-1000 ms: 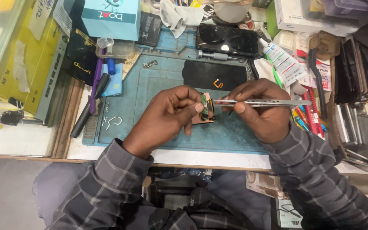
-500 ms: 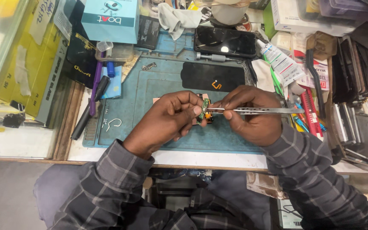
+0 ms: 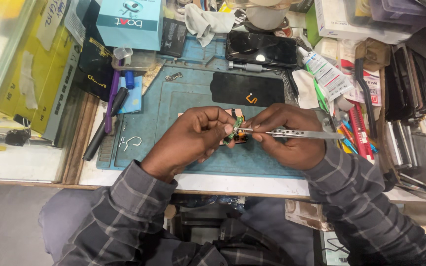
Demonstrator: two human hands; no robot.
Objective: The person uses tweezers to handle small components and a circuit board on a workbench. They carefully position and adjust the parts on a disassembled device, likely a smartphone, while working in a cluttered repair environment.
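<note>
We observe a blue rubbery work mat (image 3: 183, 106) with moulded ridges and shallow recessed trays along its top and left edges, laid on a pale bench. One recess near the top holds a small metal bracket (image 3: 173, 76); a bent wire hook (image 3: 133, 143) lies on the mat's left side. A flat black panel with an orange mark (image 3: 247, 89) rests on the mat above the hands, and a glossy dark phone (image 3: 261, 49) lies beyond it, beside a crumpled grey cloth (image 3: 207, 22). A clear plastic cup (image 3: 123, 52) stands on a small transparent box at the mat's upper left, near a purple pen (image 3: 110, 106) and a black marker (image 3: 102, 133). A white glue tube (image 3: 325, 74) lies to the right. Our left hand (image 3: 193, 138) is curled shut, thumb and forefinger pinching a small green circuit board (image 3: 235, 129) held on edge over the middle of the mat. Our right hand (image 3: 287, 135) is closed around perforated steel tweezers (image 3: 297, 133), their tips touching the board. A copper-coloured part under the board is mostly hidden by the fingers.
</note>
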